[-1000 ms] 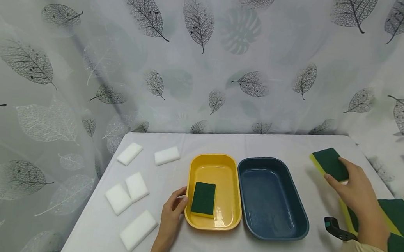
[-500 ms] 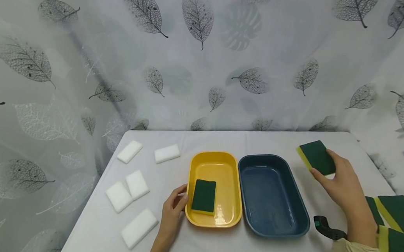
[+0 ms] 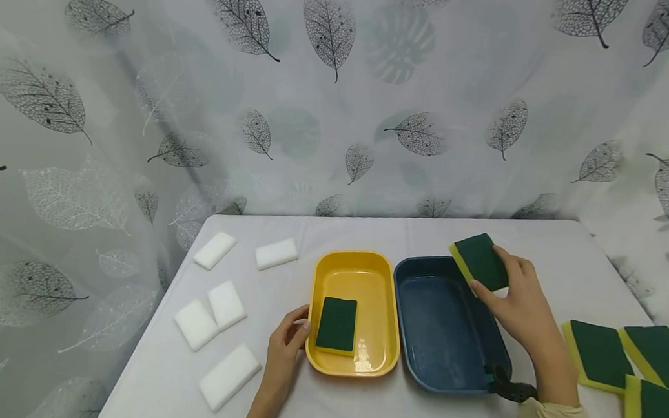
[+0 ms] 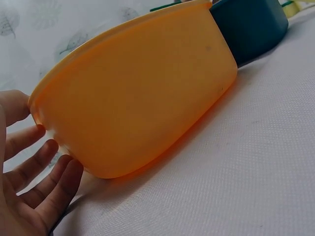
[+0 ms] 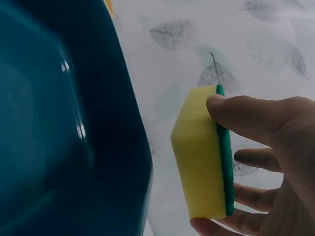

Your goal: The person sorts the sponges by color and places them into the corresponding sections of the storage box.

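Note:
My right hand (image 3: 526, 306) pinches a green-and-yellow scouring sponge (image 3: 484, 261) by its edges, over the far right part of the blue tray (image 3: 442, 333). In the right wrist view the thumb (image 5: 241, 110) presses one edge of the sponge, its yellow foam facing the tray. Against the left wall of the yellow tray (image 3: 376, 315) rests my left hand (image 3: 285, 345), its fingers (image 4: 64, 184) spread on the outside of the wall. Inside that tray lies another scouring sponge (image 3: 337, 324), green side up.
Several white sponges (image 3: 229, 376) are scattered on the white-covered table (image 3: 343, 413) to the left. At the right, more scouring sponges (image 3: 598, 354) lie green side up. A leaf-patterned curtain (image 3: 330, 105) hangs behind. The two trays stand side by side.
My right hand has carried the scouring sponge leftward from the table's right side to over the blue tray. The left hand stays at the yellow tray.

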The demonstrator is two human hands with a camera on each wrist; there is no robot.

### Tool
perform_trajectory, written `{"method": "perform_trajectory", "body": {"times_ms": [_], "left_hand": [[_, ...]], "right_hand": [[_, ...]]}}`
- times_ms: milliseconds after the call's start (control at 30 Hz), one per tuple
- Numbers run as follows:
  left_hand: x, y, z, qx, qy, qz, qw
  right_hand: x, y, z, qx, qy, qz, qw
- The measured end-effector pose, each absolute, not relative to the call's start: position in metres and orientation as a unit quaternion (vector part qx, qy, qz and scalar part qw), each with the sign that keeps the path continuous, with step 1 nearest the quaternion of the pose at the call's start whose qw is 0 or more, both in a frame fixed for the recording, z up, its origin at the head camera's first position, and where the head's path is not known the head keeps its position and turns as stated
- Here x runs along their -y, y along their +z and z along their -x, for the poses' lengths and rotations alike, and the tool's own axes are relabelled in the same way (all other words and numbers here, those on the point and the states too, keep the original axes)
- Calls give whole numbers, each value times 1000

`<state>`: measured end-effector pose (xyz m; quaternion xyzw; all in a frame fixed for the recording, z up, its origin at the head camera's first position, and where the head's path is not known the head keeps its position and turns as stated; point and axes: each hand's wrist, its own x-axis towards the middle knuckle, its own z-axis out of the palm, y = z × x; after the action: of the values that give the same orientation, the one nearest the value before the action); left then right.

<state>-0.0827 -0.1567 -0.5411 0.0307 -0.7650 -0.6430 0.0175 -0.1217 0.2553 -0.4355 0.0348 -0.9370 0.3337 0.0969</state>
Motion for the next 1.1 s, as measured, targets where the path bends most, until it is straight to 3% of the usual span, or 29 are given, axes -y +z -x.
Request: {"method": "perform_trajectory", "body": {"times_ms": [467, 1100], "left_hand": [[158, -542, 83, 763, -646, -21, 21], [158, -543, 83, 761, -648, -21, 27]], "right_hand": [[-201, -434, 120, 929, 353, -36, 106], [-143, -434, 110, 928, 369, -16, 51]]}}
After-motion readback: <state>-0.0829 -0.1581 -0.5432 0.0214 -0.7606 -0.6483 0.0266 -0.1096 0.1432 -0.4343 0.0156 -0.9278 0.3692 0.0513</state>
